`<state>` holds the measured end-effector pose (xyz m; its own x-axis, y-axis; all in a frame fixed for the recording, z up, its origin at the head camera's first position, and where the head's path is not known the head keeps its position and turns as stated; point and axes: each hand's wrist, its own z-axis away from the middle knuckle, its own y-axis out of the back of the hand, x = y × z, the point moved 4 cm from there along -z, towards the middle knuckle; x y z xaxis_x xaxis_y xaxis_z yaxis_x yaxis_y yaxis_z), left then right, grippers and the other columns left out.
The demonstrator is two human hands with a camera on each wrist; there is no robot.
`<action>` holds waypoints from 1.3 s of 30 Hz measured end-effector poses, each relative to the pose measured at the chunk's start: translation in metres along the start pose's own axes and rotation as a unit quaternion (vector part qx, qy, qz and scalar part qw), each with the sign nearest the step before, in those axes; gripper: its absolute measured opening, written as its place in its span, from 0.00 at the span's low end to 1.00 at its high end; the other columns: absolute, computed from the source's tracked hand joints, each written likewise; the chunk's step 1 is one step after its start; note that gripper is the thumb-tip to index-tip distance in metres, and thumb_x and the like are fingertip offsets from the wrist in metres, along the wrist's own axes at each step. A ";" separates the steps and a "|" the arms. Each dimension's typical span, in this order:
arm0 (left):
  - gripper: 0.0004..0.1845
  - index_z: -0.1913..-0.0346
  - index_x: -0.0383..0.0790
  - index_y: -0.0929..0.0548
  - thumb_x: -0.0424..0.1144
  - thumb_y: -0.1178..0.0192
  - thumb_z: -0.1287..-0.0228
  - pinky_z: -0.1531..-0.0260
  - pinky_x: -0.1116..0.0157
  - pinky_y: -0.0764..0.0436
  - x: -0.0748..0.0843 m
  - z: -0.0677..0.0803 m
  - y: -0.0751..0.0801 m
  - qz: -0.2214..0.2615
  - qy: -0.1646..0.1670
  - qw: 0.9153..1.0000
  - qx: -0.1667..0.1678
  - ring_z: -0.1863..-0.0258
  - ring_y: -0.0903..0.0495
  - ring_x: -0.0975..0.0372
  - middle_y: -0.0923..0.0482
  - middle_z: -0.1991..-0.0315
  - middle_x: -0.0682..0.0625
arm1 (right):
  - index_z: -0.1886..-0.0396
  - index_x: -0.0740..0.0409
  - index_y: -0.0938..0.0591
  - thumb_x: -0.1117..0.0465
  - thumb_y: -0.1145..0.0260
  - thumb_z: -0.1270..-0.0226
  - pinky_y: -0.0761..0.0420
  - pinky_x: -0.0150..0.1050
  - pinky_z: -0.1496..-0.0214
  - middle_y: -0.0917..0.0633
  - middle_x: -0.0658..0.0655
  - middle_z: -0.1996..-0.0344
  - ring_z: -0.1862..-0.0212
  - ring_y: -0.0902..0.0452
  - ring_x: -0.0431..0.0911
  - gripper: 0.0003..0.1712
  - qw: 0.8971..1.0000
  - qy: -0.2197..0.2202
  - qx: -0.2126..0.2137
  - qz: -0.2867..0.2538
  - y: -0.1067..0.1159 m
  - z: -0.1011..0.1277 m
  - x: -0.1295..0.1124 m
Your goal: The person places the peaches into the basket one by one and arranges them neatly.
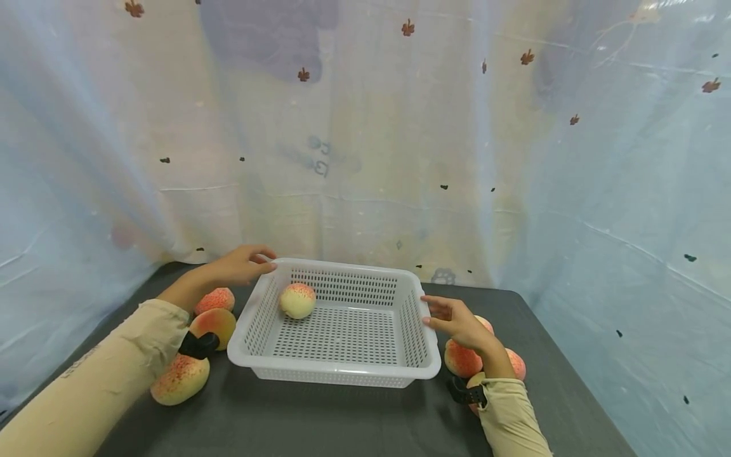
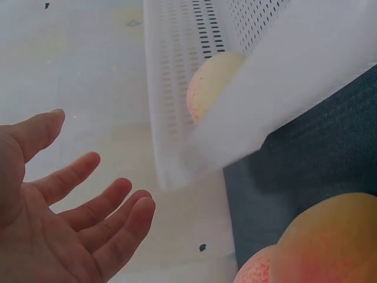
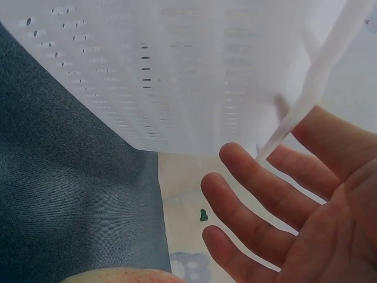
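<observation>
A white slotted plastic basket [image 1: 337,374] sits mid-table holding 1 round peach [image 1: 297,300] at its far left. The left hand [image 1: 242,265] and right hand [image 1: 454,319], fingers spread, flank its rim.

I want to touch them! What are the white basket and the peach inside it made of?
The white basket looks like thin moulded plastic: smooth, slightly glossy, with even rows of slots. The peach inside looks matte, with speckled pink fading into pale yellow; it may be a foam or plastic model, but the look alone cannot settle whether it is real.
</observation>
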<state>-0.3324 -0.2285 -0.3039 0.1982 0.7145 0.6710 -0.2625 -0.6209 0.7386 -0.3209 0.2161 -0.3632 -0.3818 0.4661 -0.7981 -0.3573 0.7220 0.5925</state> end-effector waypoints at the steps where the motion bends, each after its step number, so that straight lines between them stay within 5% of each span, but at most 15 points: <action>1: 0.29 0.29 0.28 0.35 0.47 0.50 0.20 0.46 0.41 0.18 0.000 0.002 0.001 0.000 -0.003 1.000 0.001 0.34 0.29 0.32 0.35 0.31 0.22 | 0.26 0.73 0.35 0.62 0.35 0.27 0.17 0.56 0.41 0.19 0.74 0.40 0.41 0.18 0.63 0.35 1.000 0.000 0.000 0.001 0.000 0.000 0.000; 22: 0.28 0.29 0.27 0.33 0.46 0.50 0.20 0.52 0.45 0.15 -0.025 0.059 0.021 -0.024 -0.047 0.997 0.048 0.39 0.25 0.32 0.32 0.33 0.23 | 0.27 0.72 0.34 0.62 0.35 0.27 0.17 0.57 0.42 0.18 0.73 0.41 0.42 0.18 0.63 0.35 1.000 -0.004 0.006 0.014 0.000 0.000 -0.001; 26: 0.27 0.31 0.26 0.31 0.44 0.49 0.21 0.60 0.51 0.15 -0.031 0.069 0.022 -0.020 -0.055 0.998 0.035 0.47 0.20 0.38 0.29 0.35 0.23 | 0.27 0.72 0.34 0.62 0.34 0.27 0.17 0.57 0.41 0.19 0.73 0.41 0.42 0.18 0.63 0.35 1.000 -0.002 0.003 0.011 0.000 0.000 -0.001; 34: 0.26 0.29 0.30 0.32 0.44 0.49 0.20 0.56 0.50 0.15 -0.043 0.095 0.026 -0.028 -0.049 0.998 0.016 0.41 0.22 0.38 0.28 0.35 0.26 | 0.26 0.73 0.35 0.61 0.35 0.26 0.18 0.57 0.41 0.20 0.74 0.40 0.41 0.19 0.63 0.35 1.000 0.000 0.000 0.006 0.000 -0.001 -0.001; 39: 0.27 0.27 0.30 0.34 0.42 0.51 0.19 0.51 0.44 0.16 -0.056 0.108 0.029 0.001 -0.043 0.998 -0.037 0.40 0.21 0.42 0.31 0.31 0.26 | 0.26 0.72 0.35 0.61 0.35 0.26 0.18 0.57 0.40 0.20 0.74 0.39 0.40 0.20 0.64 0.35 1.000 -0.003 -0.002 0.008 0.000 -0.001 0.000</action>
<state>-0.2492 -0.3218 -0.3133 0.2767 0.6815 0.6775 -0.3312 -0.5942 0.7330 -0.3214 0.2158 -0.3627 -0.3814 0.4810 -0.7894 -0.3551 0.7122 0.6056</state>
